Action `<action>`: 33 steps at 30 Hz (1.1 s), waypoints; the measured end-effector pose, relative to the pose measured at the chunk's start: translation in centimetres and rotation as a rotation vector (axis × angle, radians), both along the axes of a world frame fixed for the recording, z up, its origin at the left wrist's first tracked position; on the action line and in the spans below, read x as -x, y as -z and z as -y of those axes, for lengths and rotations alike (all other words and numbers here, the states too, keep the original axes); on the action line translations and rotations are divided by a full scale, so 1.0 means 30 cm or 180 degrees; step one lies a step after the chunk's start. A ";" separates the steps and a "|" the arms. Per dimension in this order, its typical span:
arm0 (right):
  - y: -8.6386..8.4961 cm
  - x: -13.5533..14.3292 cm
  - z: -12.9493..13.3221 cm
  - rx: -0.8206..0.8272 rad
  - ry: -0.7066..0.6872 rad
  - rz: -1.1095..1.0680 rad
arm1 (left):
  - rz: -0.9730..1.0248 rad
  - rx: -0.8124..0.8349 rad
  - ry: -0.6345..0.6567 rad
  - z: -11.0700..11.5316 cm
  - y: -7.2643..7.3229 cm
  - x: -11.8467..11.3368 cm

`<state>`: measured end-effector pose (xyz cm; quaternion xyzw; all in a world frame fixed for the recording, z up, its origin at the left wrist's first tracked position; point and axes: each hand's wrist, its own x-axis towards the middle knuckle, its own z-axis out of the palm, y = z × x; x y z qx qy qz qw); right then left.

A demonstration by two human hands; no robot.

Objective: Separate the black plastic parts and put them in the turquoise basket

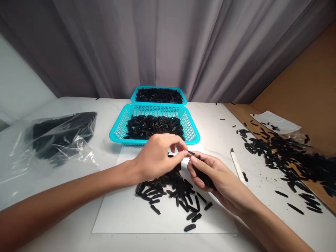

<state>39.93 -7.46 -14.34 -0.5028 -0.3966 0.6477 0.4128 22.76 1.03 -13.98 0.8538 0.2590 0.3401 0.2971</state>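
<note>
Above the white sheet (118, 213), my left hand (154, 154) pinches one end of a small black strip-shaped piece (192, 153). My right hand (210, 171) is closed round a bunch of similar black pieces (203, 175), and its thumb lies close to the pinched strip. Both hands nearly meet in front of the nearer turquoise basket (194, 134). Under them, a loose heap of black pieces (181, 190) spreads over the sheet. Part of that heap is hidden by my left hand.
Behind the nearer basket stands another turquoise basket (185, 99), filled with black pieces. A clear plastic bag (65, 136) of dark pieces lies left. On the right are a white-handled craft knife (237, 166), a large scattered pile of black pieces (283, 154) and a paper (278, 122).
</note>
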 end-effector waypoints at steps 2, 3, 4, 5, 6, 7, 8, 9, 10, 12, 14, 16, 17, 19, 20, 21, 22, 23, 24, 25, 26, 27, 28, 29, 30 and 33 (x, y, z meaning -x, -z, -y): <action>0.002 -0.006 -0.006 -0.0003 0.0199 0.0034 | 0.0020 0.0090 -0.0101 -0.007 -0.001 0.002; 0.004 -0.008 -0.007 -0.0005 0.0283 0.0044 | 0.0022 0.0101 -0.0103 -0.010 -0.001 0.002; 0.006 -0.010 -0.008 -0.0005 0.0352 0.0045 | 0.0022 0.0078 -0.0091 -0.011 -0.001 0.003; 0.008 -0.012 -0.009 -0.0014 0.0408 0.0045 | 0.0014 0.0023 -0.0075 -0.011 0.000 0.004; 0.010 -0.013 -0.009 -0.0029 0.0451 0.0046 | 0.0004 -0.0068 -0.0063 -0.011 0.000 0.004; 0.011 -0.014 -0.008 -0.0054 0.0488 0.0052 | -0.0013 -0.0187 -0.0059 -0.010 0.001 0.005; 0.012 -0.014 -0.008 -0.0087 0.0519 0.0064 | -0.0033 -0.0320 -0.0056 -0.009 0.001 0.005; 0.011 -0.014 -0.008 -0.0117 0.0541 0.0077 | -0.0052 -0.0448 -0.0055 -0.009 0.002 0.006; 0.011 -0.014 -0.007 -0.0148 0.0566 0.0089 | -0.0061 -0.0558 -0.0053 -0.008 0.003 0.006; 0.009 -0.015 -0.006 -0.0190 0.0614 0.0095 | -0.0050 -0.0706 -0.0041 -0.008 0.006 0.008; 0.009 -0.016 -0.006 -0.0212 0.0639 0.0093 | -0.0029 -0.0786 -0.0002 -0.008 0.010 0.009; 0.012 -0.019 -0.007 -0.0212 0.0649 0.0075 | -0.0016 -0.0849 0.0034 -0.009 0.015 0.010; 0.013 -0.021 -0.007 -0.0209 0.0649 0.0060 | -0.0011 -0.0877 0.0045 -0.010 0.017 0.011; 0.018 -0.026 -0.008 -0.0209 0.0636 0.0024 | 0.0015 -0.0926 0.0054 -0.011 0.019 0.011; 0.019 -0.028 -0.008 -0.0210 0.0631 0.0017 | 0.0029 -0.0940 0.0053 -0.011 0.019 0.011; 0.021 -0.031 -0.008 -0.0219 0.0629 0.0016 | 0.0045 -0.0946 0.0049 -0.011 0.018 0.011; 0.022 -0.032 -0.008 -0.0231 0.0624 0.0021 | 0.0060 -0.0948 0.0047 -0.012 0.018 0.010; 0.022 -0.034 -0.007 -0.0249 0.0625 0.0031 | 0.0072 -0.0947 0.0051 -0.012 0.017 0.010; 0.022 -0.034 -0.007 -0.0271 0.0623 0.0049 | 0.0077 -0.0940 0.0057 -0.012 0.016 0.010; 0.021 -0.035 -0.007 -0.0291 0.0625 0.0070 | 0.0073 -0.0931 0.0062 -0.012 0.015 0.010; 0.020 -0.035 -0.007 -0.0310 0.0623 0.0089 | 0.0066 -0.0921 0.0068 -0.011 0.014 0.010; 0.019 -0.034 -0.007 -0.0321 0.0625 0.0110 | 0.0058 -0.0911 0.0071 -0.011 0.013 0.011; 0.017 -0.034 -0.007 -0.0325 0.0628 0.0128 | 0.0053 -0.0905 0.0072 -0.010 0.012 0.011; 0.016 -0.033 -0.007 -0.0325 0.0633 0.0140 | 0.0059 -0.0902 0.0067 -0.008 0.011 0.012; 0.015 -0.032 -0.007 -0.0327 0.0637 0.0147 | 0.0076 -0.0901 0.0066 -0.007 0.010 0.013; 0.013 -0.030 -0.005 -0.0379 0.0680 0.0189 | 0.0165 -0.0908 0.0063 -0.001 0.005 0.012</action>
